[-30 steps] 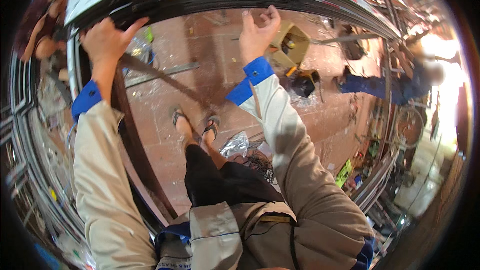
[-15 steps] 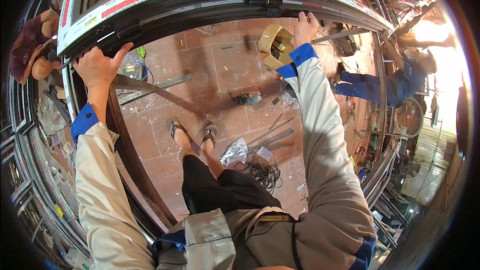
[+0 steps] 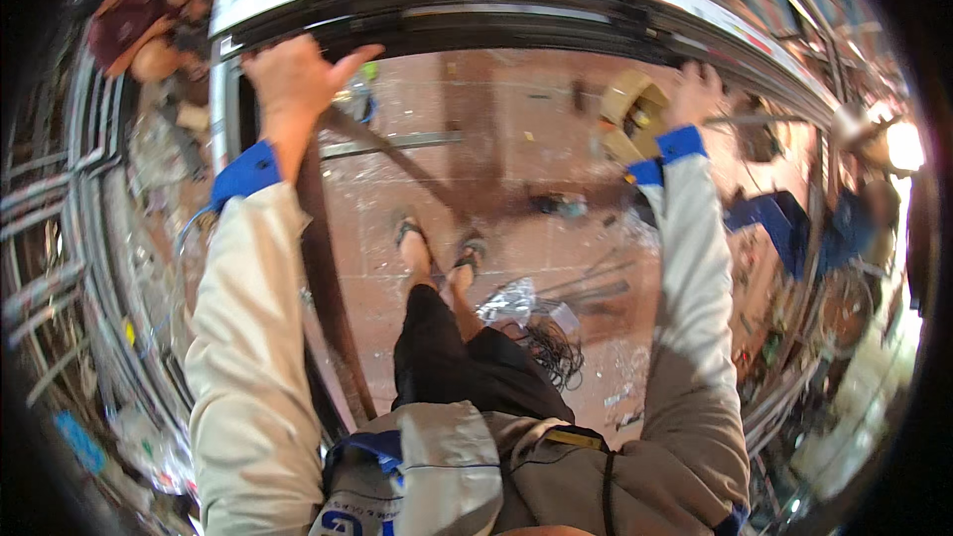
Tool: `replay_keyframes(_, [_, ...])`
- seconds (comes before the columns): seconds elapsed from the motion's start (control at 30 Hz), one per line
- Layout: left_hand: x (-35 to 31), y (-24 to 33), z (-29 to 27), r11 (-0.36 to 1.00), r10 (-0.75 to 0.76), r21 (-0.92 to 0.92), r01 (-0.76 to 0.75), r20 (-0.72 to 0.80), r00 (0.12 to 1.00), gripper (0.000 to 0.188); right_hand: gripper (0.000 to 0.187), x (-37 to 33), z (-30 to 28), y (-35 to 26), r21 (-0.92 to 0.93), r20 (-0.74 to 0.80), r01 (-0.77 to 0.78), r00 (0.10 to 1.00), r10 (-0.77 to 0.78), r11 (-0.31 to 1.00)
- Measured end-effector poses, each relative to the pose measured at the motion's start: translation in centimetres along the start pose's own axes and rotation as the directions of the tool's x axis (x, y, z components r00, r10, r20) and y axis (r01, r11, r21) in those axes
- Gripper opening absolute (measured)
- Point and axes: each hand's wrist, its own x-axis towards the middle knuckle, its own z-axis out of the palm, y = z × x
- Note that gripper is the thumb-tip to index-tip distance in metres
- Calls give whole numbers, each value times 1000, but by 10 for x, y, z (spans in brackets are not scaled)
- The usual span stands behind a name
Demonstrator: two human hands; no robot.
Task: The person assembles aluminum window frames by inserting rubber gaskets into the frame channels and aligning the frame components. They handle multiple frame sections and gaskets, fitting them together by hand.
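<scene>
A long dark metal frame (image 3: 516, 30), faced with white film and red labels, spans the top of the view in front of me. My left hand (image 3: 296, 84) grips its near edge close to the left corner, the thumb stretched out to the right and the fingertips hidden over the profile. Farther right, my right hand (image 3: 695, 94) has its bent fingers hooked on the same edge, slightly blurred. Both arms reach forward, well apart. Below the left hand, a dark bar (image 3: 333, 318) runs down toward my body.
An open cardboard box (image 3: 627, 119) stands on the tiled floor (image 3: 506, 169) by my right hand. Near my feet lie crumpled plastic (image 3: 508, 303), dark cable (image 3: 551, 352) and thin strips. Stacked profiles (image 3: 94, 258) line the left. One person (image 3: 134, 25) is at far left, another (image 3: 859, 223) at right.
The view has shifted, so frame, hands and floor now appear farther right and slightly lower, with motion blur. Both hands remain on the frame's near edge. The person at right appears lower.
</scene>
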Motion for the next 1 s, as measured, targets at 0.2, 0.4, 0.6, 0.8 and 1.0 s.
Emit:
replay_keyframes(0.2, [-5, -13, 11, 998, -6, 62, 5, 17, 1000, 100, 33, -48, -10, -82, -89, 73, 326, 944, -321, 941])
replay_keyframes(0.4, [-3, -6, 5, 994, -17, 110, 11, 52, 998, 94, 39, -69, 22, -94, 5, 27, 355, 935, -355, 935])
replay_keyframes(0.6, [-2, -4, 0, 992, -31, 123, 24, 57, 998, 98, 39, -80, 39, -124, 66, -44, 85, 996, -83, 994])
replay_keyframes(0.8, [-5, -6, 6, 981, 43, 187, -41, -7, 999, 103, 41, -78, 33, -138, 128, -36, -76, 996, 81, 989])
replay_keyframes(1.0, [-5, -10, 9, 981, 34, 187, -41, 40, 999, 104, 39, -64, 11, -101, 151, 130, 96, 985, -116, 984])
